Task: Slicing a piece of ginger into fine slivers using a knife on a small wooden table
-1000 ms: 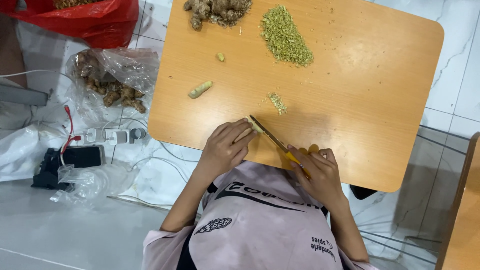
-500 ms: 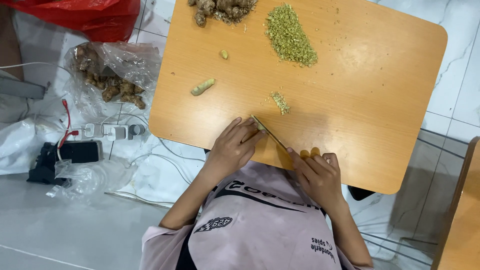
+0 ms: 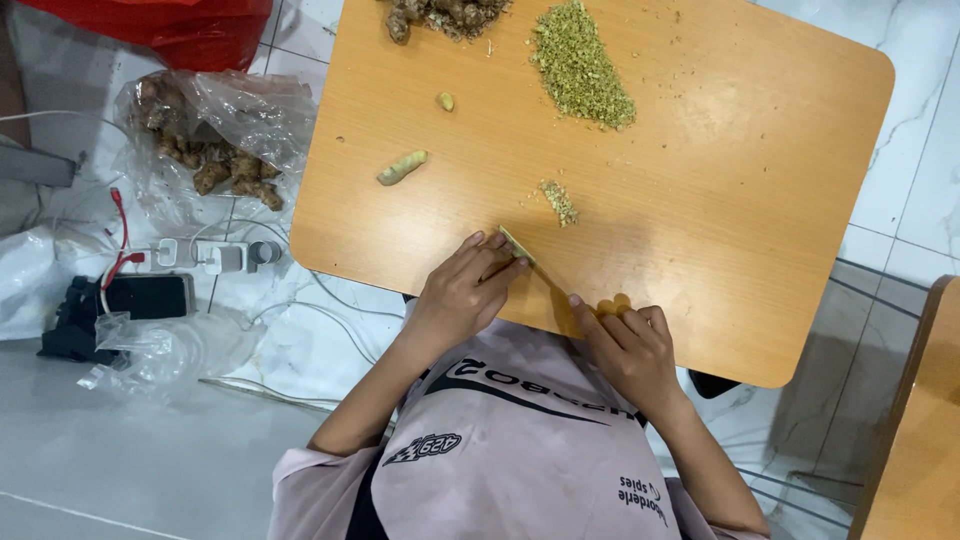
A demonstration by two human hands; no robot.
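My left hand (image 3: 468, 290) presses a small pale-green root piece (image 3: 517, 243) onto the orange wooden table (image 3: 720, 230) near its front edge. My right hand (image 3: 628, 345) grips a knife by its handle. The thin blade (image 3: 553, 283) runs up-left to the root piece beside my left fingertips. Just beyond lies a small heap of chopped bits (image 3: 560, 201). A larger pile of chopped greenish bits (image 3: 582, 66) sits at the far middle. One whole root (image 3: 402, 167) and a small stub (image 3: 445, 101) lie to the left.
A heap of knobbly roots (image 3: 445, 14) sits at the table's far edge. On the floor at left are a clear plastic bag of roots (image 3: 215, 150), a red bag (image 3: 170, 30), white chargers with cables (image 3: 215, 255) and a black device (image 3: 140, 297). Another wooden table (image 3: 915, 440) stands at right.
The knife blade has turned from lying slanted and visible to nearly edge-on against the root piece. My left fingers have shifted over the piece. The view has moved slightly.
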